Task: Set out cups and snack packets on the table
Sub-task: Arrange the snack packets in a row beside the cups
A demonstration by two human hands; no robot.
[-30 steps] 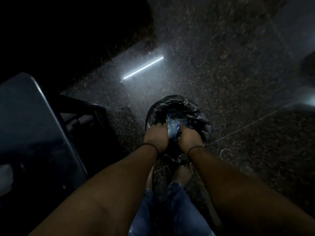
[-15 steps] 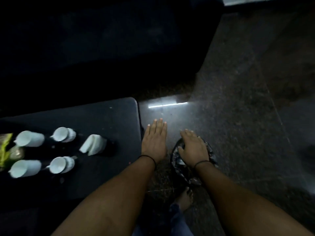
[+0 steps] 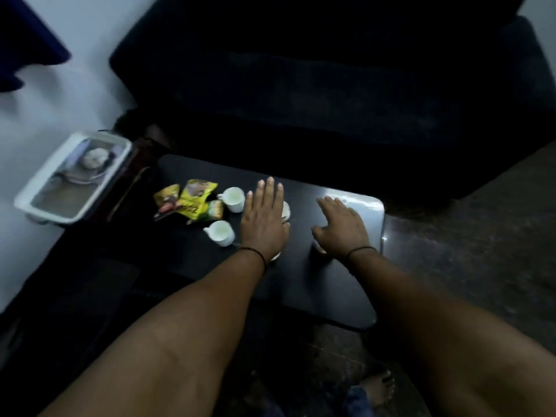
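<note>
A low black table (image 3: 331, 284) holds white cups and yellow snack packets (image 3: 188, 203). One cup (image 3: 234, 199) stands at the back beside the packets, another cup (image 3: 220, 233) nearer me. My left hand (image 3: 264, 221) hovers flat, fingers spread, over two more cups that it mostly hides; a sliver of one cup (image 3: 285, 209) shows at its right. My right hand (image 3: 340, 227) is spread over the table's right part, with a pale cup edge (image 3: 318, 247) just under its heel. Neither hand holds anything.
A dark sofa (image 3: 301, 94) stands right behind the table. A white-rimmed tray (image 3: 75, 179) rests on a small dark stand at the left by the pale wall. Speckled dark floor (image 3: 469, 251) lies to the right. My bare foot (image 3: 380, 386) shows below.
My view swung from the black bag on the floor to the table. Both hands left the bag and now hover open over the cups.
</note>
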